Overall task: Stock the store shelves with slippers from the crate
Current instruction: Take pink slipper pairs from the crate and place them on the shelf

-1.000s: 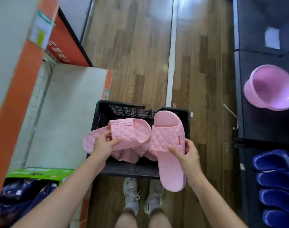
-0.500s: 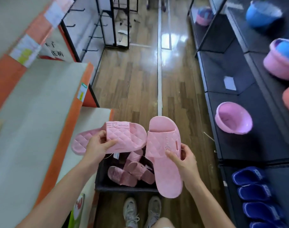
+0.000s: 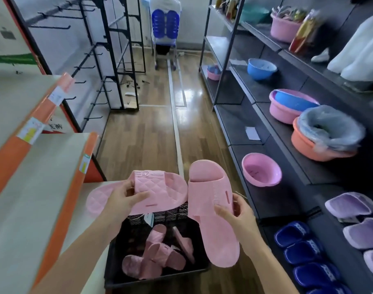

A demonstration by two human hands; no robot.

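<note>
A narrow shop aisle with a wood-plank floor (image 3: 147,141) runs away ahead, and the black plastic lattice crate (image 3: 170,212) sits on it close in front of the person. Left of the crate rise white shelves with orange front edges (image 3: 54,187).

Above the crate's left rim the left hand (image 3: 119,200) grips a pink quilted foam slipper (image 3: 160,192) by its strap, thumb across the top, with the slipper lying crosswise. A small tag seems to hang under it on a thread, though it is too blurred to be sure. Down in the crate several more pink slippers (image 3: 158,251) lie in a heap.

Above the crate's right rim the right hand (image 3: 238,217) pinches the matching pink slipper (image 3: 215,230) at the side of its strap, toe pointing up the aisle. Right of the crate stand dark grey shelves (image 3: 266,200). They carry a round pink plastic basin (image 3: 261,172), a row of navy blue slippers (image 3: 298,249) and some pale lilac slippers (image 3: 351,204).

A second ago the pair was held low, right over the crate, and the gaze was dropped straight onto it. Now both slippers are lifted clear and the gaze has come up along the aisle. I'd judge the picking is over for this pair and a shelf spot is being sought, most likely beside the other slippers right of the crate.
</note>
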